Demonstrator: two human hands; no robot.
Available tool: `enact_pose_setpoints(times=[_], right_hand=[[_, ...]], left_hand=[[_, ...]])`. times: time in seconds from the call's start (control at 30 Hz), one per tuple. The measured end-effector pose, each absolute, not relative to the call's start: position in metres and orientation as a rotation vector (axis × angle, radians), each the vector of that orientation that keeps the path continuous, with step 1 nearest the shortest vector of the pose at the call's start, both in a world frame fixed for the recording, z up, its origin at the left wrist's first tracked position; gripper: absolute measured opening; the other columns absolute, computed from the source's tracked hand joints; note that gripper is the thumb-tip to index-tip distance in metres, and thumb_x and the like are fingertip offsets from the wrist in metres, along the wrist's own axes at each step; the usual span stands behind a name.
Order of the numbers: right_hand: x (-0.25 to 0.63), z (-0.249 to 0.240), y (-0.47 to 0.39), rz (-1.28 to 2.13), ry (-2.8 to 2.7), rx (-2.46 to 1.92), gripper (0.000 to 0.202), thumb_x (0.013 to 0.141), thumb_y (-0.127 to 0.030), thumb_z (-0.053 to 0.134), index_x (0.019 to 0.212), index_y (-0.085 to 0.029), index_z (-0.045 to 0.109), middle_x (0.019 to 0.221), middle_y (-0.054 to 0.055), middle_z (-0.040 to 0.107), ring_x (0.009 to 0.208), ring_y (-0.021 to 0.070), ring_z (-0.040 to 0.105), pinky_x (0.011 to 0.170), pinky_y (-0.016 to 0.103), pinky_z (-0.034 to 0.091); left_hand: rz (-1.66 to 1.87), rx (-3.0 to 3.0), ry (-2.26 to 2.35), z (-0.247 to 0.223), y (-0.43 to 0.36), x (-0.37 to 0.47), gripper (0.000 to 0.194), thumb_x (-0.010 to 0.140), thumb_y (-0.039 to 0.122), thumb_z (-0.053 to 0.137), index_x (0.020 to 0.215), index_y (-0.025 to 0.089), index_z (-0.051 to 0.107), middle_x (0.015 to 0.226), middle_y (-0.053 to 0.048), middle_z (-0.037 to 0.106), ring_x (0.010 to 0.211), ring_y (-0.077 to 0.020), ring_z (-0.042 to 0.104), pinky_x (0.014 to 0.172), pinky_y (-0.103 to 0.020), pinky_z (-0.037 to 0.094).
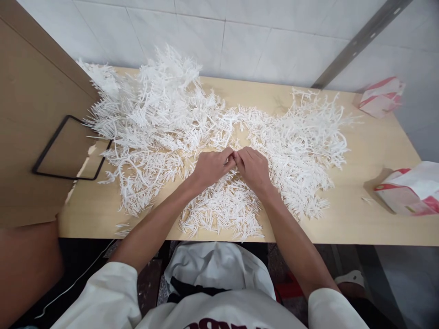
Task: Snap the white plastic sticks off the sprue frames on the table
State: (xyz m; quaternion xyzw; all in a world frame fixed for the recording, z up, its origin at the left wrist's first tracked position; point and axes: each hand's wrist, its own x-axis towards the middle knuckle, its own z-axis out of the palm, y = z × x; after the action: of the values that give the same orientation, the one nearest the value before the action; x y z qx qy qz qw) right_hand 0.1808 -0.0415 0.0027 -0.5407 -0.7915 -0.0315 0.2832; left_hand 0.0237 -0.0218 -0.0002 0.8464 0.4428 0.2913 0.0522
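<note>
My left hand (215,167) and my right hand (253,168) meet at the fingertips above the middle of the table. The fingers of both are curled and pressed together; whatever they hold, if anything, is too small or hidden to make out. Thin white branching pieces form a tall heap (151,100) at the back left. Another pile of branched white pieces (308,128) lies to the right of my hands. Loose short white sticks (222,208) are spread on the table between my forearms.
The wooden table (370,155) stands against a tiled wall. A cardboard box (37,114) and a black wire frame (39,162) are at the left. Two red-and-white packages, one farther back (380,98), one nearer (409,189), sit at the right.
</note>
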Motion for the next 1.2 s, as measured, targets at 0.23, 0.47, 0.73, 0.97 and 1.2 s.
enact_pose_setpoints(times=[0.23, 0.47, 0.73, 0.97, 1.2], right_hand=[[0.186, -0.001, -0.042, 0.001, -1.73, -1.551, 0.034, 0.099, -0.037, 0.034, 0.076, -0.021, 0.053, 0.07, 0.001, 0.058, 0.062, 0.0118, 0.05, 0.058, 0.028, 0.037], [0.187, -0.001, -0.036, 0.351, -1.892, -1.311, 0.028, 0.097, -0.042, 0.04, 0.111, -0.028, 0.06, 0.113, 0.004, 0.066, 0.109, 0.0189, 0.058, 0.095, 0.039, 0.045], [0.19, -0.003, -0.035, 0.323, -2.137, -1.295, 0.027, 0.098, -0.043, 0.036, 0.087, -0.024, 0.051, 0.088, 0.003, 0.059, 0.085, 0.0175, 0.052, 0.08, 0.035, 0.043], [0.185, 0.002, -0.04, 0.561, -2.042, -1.228, 0.026, 0.098, -0.04, 0.037, 0.082, -0.023, 0.048, 0.076, -0.001, 0.051, 0.072, 0.0126, 0.048, 0.069, 0.029, 0.039], [0.181, 0.004, -0.045, 0.905, -1.638, -1.17, 0.035, 0.096, -0.045, 0.04, 0.075, -0.021, 0.054, 0.07, -0.002, 0.057, 0.065, 0.0104, 0.053, 0.066, 0.029, 0.044]], left_hand=[[0.957, 2.183, 1.4, 0.005, -0.012, 0.016, 0.017, 0.09, 0.027, 0.046, 0.081, 0.017, 0.057, 0.053, 0.005, 0.049, 0.044, -0.0055, 0.034, 0.048, -0.022, 0.025], [0.919, 1.917, 1.032, 0.011, -0.01, 0.014, 0.02, 0.095, 0.037, 0.043, 0.095, 0.021, 0.056, 0.059, 0.005, 0.046, 0.052, -0.0072, 0.041, 0.055, -0.023, 0.034], [1.035, 2.165, 0.981, 0.005, -0.011, 0.019, 0.016, 0.093, 0.017, 0.042, 0.09, 0.019, 0.058, 0.101, -0.006, 0.057, 0.088, -0.0144, 0.053, 0.077, -0.031, 0.043], [1.017, 1.9, 0.893, 0.003, -0.008, 0.019, 0.011, 0.086, 0.016, 0.051, 0.075, 0.018, 0.053, 0.075, 0.0, 0.053, 0.072, -0.0116, 0.047, 0.068, -0.028, 0.037], [1.0, 1.415, 0.777, 0.006, -0.009, 0.02, 0.012, 0.085, 0.016, 0.049, 0.074, 0.018, 0.049, 0.07, 0.001, 0.046, 0.061, -0.0083, 0.039, 0.058, -0.024, 0.035]])
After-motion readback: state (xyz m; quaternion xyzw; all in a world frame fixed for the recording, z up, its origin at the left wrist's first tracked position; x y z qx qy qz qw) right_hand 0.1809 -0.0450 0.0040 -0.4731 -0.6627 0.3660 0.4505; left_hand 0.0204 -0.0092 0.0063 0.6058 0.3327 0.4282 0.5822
